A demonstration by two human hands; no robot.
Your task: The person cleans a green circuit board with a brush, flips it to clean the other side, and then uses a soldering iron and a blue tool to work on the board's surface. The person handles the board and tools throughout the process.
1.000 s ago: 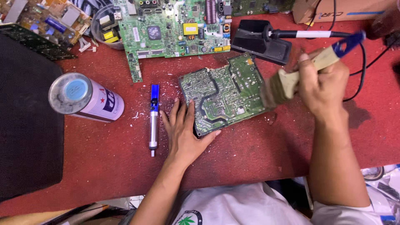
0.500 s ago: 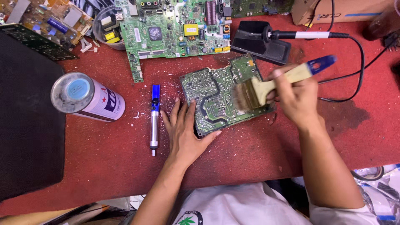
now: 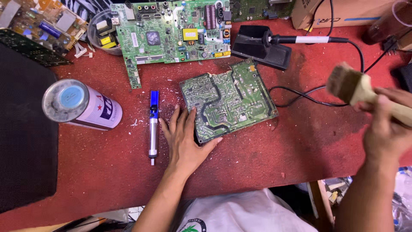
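Note:
A green circuit board (image 3: 229, 99) lies solder side up on the red work surface (image 3: 107, 172). My left hand (image 3: 185, 139) rests flat, fingers spread, against the board's near left corner, holding nothing. Off to the right, my right hand (image 3: 388, 124) grips the wooden handle of a paint brush (image 3: 349, 87), raised clear of the board, bristles pointing left and blurred. A blue and silver desoldering pump (image 3: 152, 126) lies just left of my left hand.
A spray can (image 3: 81, 106) lies at the left beside a black panel (image 3: 23, 133). A larger green board (image 3: 171, 30) and a soldering iron on its black stand (image 3: 262, 45) sit at the back, cable (image 3: 309, 92) trailing right. A cardboard box (image 3: 330, 13) stands at back right.
My right hand has swung the brush off the board's right edge and out to the far right. The view has shifted slightly. My left hand stays on the board's corner.

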